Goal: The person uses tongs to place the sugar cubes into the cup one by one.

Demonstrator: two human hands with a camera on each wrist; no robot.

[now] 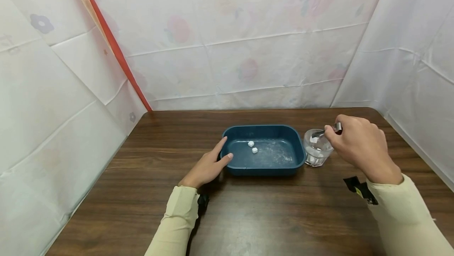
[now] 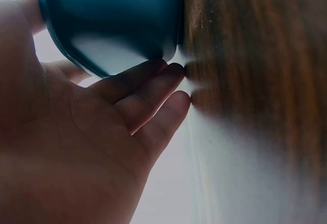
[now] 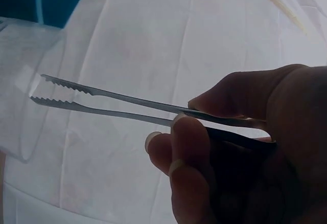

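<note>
My right hand (image 1: 360,145) pinches small metal tongs (image 3: 138,102) between thumb and fingers, over a clear glass (image 1: 311,160). The toothed tips hold a white cube (image 3: 37,85) at the mouth of the glass. Several more white cubes lie inside the glass, blurred by its wall. Left of it stands a dark blue rectangular tray (image 1: 264,172), with two white cubes (image 1: 253,147) on its floor. My left hand (image 1: 205,168) rests against the tray's left end, thumb near the rim. In the left wrist view, its extended fingers (image 2: 153,88) touch the tray's outer side.
A dark wood-grain table (image 1: 149,193) carries the tray and the glass, which stand close side by side. White patterned cloth (image 1: 220,62) hangs behind and along both sides. A red strip (image 1: 117,47) runs down the cloth at the back left.
</note>
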